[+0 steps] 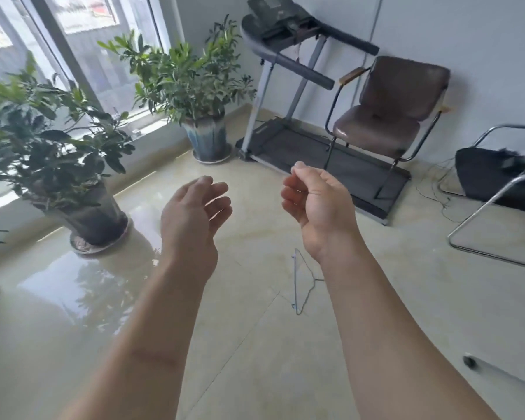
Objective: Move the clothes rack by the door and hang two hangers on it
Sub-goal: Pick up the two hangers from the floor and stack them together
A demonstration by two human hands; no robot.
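A thin blue wire hanger lies flat on the beige tiled floor, partly hidden behind my right forearm. My left hand is held out in mid-air above the floor, fingers loosely curled and apart, holding nothing. To its right, my right hand hovers above the hanger with fingers curled in and thumb up; nothing is in it. At the bottom right edge a white bar with a small black caster shows; it may be the foot of the clothes rack. No door is in sight.
Two potted plants stand by the window: a large one at left, another in a blue pot in the corner. A treadmill and a brown chair line the far wall. A chrome chair with a black bag sits right.
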